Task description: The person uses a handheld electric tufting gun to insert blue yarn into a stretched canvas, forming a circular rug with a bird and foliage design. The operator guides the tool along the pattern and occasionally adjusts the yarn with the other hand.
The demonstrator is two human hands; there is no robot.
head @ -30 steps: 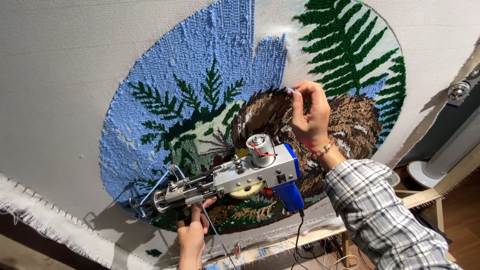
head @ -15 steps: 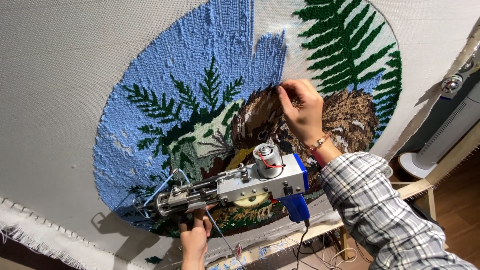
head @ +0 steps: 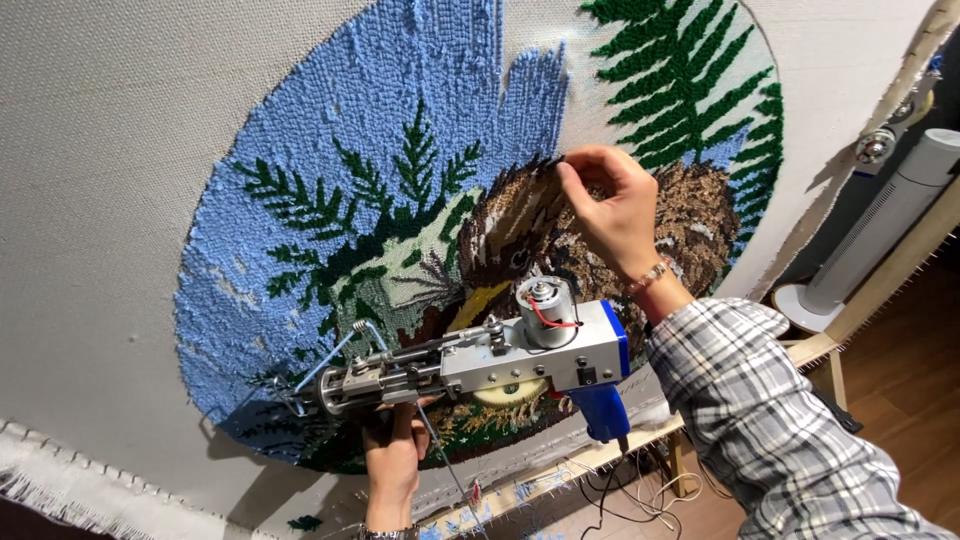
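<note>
A round tufted rug (head: 300, 130) hangs on stretched pale cloth: blue field, green ferns and a brown bird (head: 520, 235) in the middle. My right hand (head: 612, 212), in a plaid sleeve with a bracelet, pinches the dark brown pile at the top of the bird's head. My left hand (head: 393, 455) reaches up from below and grips the lower front handle of a silver tufting gun (head: 480, 365). The gun lies level in front of the rug, needle end pointing left. Its blue rear handle (head: 603, 412) hangs free.
A white tower fan (head: 870, 235) stands at the right behind the slanted wooden frame bar (head: 890, 280). Cables (head: 625, 490) trail over the wooden floor below the frame. The cloth's frayed edge (head: 45, 480) runs along the lower left.
My right hand has stayed on the bird's head, shifting slightly while its fingers pinch the pile. The gun and left hand have barely moved; the view has drifted a little.
</note>
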